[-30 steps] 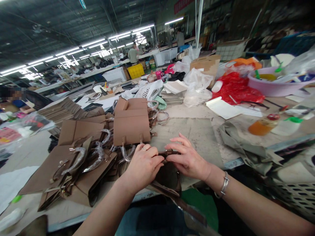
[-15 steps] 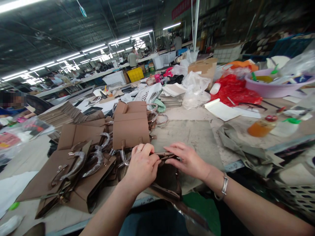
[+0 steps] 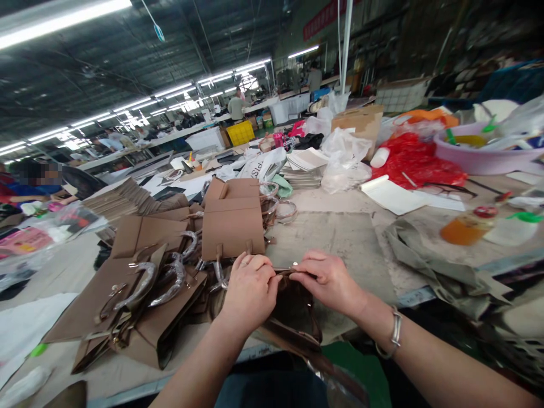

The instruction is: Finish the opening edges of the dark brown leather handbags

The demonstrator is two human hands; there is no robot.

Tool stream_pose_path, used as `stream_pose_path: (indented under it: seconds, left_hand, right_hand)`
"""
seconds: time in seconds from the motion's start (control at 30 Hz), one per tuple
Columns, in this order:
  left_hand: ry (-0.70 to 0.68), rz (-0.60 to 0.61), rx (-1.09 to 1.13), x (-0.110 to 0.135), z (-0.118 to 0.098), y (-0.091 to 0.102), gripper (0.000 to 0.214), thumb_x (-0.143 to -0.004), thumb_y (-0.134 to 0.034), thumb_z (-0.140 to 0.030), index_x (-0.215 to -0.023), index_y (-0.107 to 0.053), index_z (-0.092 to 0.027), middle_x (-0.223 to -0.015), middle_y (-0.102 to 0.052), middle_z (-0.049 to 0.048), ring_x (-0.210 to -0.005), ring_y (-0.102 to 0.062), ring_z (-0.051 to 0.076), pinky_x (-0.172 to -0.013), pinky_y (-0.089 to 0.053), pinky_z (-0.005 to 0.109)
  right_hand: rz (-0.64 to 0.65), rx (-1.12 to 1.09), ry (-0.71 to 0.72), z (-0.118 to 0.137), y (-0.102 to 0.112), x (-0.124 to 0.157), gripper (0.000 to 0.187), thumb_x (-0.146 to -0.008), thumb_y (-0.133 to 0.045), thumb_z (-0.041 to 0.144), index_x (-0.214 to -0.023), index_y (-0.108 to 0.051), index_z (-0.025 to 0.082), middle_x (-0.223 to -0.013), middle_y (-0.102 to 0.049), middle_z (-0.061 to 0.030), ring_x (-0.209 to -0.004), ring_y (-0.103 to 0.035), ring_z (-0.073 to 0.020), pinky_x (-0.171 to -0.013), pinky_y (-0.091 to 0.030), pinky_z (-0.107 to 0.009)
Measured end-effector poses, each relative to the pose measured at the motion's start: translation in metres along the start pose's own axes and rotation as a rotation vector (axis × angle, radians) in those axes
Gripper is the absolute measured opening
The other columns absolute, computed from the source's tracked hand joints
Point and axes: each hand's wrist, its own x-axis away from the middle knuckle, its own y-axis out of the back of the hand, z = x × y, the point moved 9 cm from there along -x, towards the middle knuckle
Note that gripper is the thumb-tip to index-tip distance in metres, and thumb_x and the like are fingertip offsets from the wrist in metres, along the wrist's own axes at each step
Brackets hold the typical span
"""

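Note:
A brown handbag [image 3: 293,303] hangs at the table's front edge, its dark inside facing up at me. My left hand [image 3: 253,289] is closed on the upper edge of this bag, a ring on one finger. Close beside it, my right hand [image 3: 325,277] pinches the same edge between thumb and fingers, next to a small shiny metal piece. The fingers cover part of the edge. To the left lie several more brown handbags [image 3: 232,221], their handles [image 3: 168,280] wrapped in clear plastic.
Stacked brown pieces [image 3: 114,198] lie at the back left. Behind my hands is a grey-green sheet [image 3: 331,238]. Rightward are a notebook [image 3: 393,195], a red plastic bag [image 3: 402,164], a lilac basin [image 3: 476,156], an orange-filled bottle [image 3: 465,229] and crumpled cloth [image 3: 429,266]. A co-worker sits far left.
My right hand has closed from a looser hold into a pinch on the bag's edge, and the gap there has narrowed. The whole view has shifted slightly.

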Motion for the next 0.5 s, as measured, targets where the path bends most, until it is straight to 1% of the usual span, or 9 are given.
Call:
stream_pose_path:
  seconds: [0.1,0.17,0.23,0.27,0.3,0.4,0.5]
  left_hand:
    - [0.022,0.007,-0.011,0.000,0.003,-0.002,0.014,-0.084,-0.057,-0.024,-0.074,-0.066,-0.019,-0.089,-0.064,0.0011,-0.087,-0.057,0.018,-0.101,-0.035,0.045]
    - [0.033,0.011,-0.017,0.000,0.005,-0.003,0.015,-0.085,-0.057,-0.024,-0.073,-0.066,-0.019,-0.088,-0.064,0.0013,-0.087,-0.057,0.019,-0.101,-0.035,0.045]
    - [0.036,0.010,-0.020,-0.001,0.005,-0.004,0.016,-0.085,-0.056,-0.024,-0.073,-0.065,-0.019,-0.088,-0.064,0.0017,-0.087,-0.057,0.019,-0.101,-0.036,0.045]
    - [0.037,0.011,-0.022,-0.001,0.005,-0.004,0.016,-0.085,-0.056,-0.024,-0.073,-0.065,-0.019,-0.088,-0.064,0.0019,-0.087,-0.057,0.019,-0.100,-0.036,0.045]
    - [0.039,0.012,-0.025,-0.001,0.006,-0.004,0.016,-0.085,-0.056,-0.023,-0.073,-0.065,-0.019,-0.087,-0.064,0.0021,-0.086,-0.057,0.019,-0.100,-0.036,0.045]
    - [0.044,0.013,-0.028,-0.001,0.005,-0.004,0.016,-0.085,-0.056,-0.023,-0.073,-0.065,-0.019,-0.087,-0.064,0.0023,-0.086,-0.057,0.019,-0.100,-0.036,0.045]
    - [0.040,0.000,-0.021,0.000,0.004,-0.003,0.016,-0.084,-0.057,-0.024,-0.072,-0.066,-0.020,-0.086,-0.065,0.0019,-0.086,-0.057,0.020,-0.099,-0.036,0.045]
  right_hand:
    - [0.049,0.052,-0.005,0.003,-0.002,0.000,0.017,-0.089,-0.058,0.028,-0.080,-0.069,0.019,-0.077,-0.063,-0.0025,-0.074,-0.057,-0.0136,-0.069,-0.044,-0.024]
    - [0.112,0.090,-0.030,0.003,-0.006,0.000,0.018,-0.089,-0.058,0.034,-0.090,-0.069,0.020,-0.083,-0.063,-0.0030,-0.077,-0.058,-0.0143,-0.070,-0.044,-0.024]
    - [0.156,0.140,-0.052,0.002,-0.009,0.000,0.032,-0.085,-0.061,0.045,-0.103,-0.067,0.019,-0.089,-0.064,-0.0042,-0.080,-0.059,-0.0158,-0.071,-0.044,-0.025]
    - [0.165,0.163,-0.053,0.001,-0.010,-0.001,0.038,-0.084,-0.061,0.049,-0.107,-0.066,0.019,-0.090,-0.064,-0.0047,-0.080,-0.059,-0.0164,-0.071,-0.044,-0.025]
    - [0.170,0.179,-0.049,0.001,-0.011,-0.002,0.040,-0.084,-0.061,0.050,-0.108,-0.066,0.019,-0.089,-0.064,-0.0049,-0.080,-0.059,-0.0166,-0.070,-0.044,-0.025]
    - [0.195,0.169,0.004,0.004,-0.016,-0.005,0.025,-0.091,-0.053,0.039,-0.097,-0.070,0.021,-0.081,-0.063,-0.0034,-0.076,-0.057,-0.0141,-0.068,-0.042,-0.023]
    - [0.187,0.179,0.057,0.009,-0.017,-0.005,0.027,-0.094,-0.050,0.034,-0.086,-0.071,0.019,-0.073,-0.059,-0.0029,-0.073,-0.055,-0.0139,-0.067,-0.040,-0.024]
